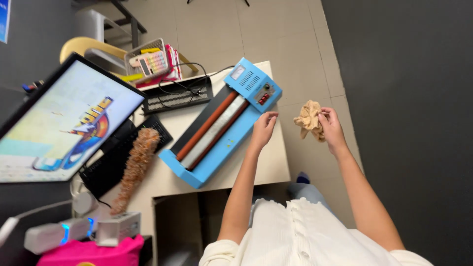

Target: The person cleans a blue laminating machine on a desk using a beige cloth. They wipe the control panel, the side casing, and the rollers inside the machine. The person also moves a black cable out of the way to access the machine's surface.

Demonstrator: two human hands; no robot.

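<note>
Head view, looking down over a pale desk (276, 167). Right hand (331, 125) pinched shut on a crumpled beige cloth (309, 119), held in the air past the desk's edge, above tiled floor. Left hand (263, 129) empty, fingers loosely curled, hovering just beside a blue roller laminating machine (221, 125). Nearby: black keyboard (116, 160), tilted monitor (59, 118), fuzzy brown duster (135, 165).

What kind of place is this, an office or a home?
Probably a small office or print shop. A desk carries a blue laminating machine, a computer monitor and a black keyboard. The right hand holds a crumpled beige cloth; the left hand hovers over the laminator.
</note>
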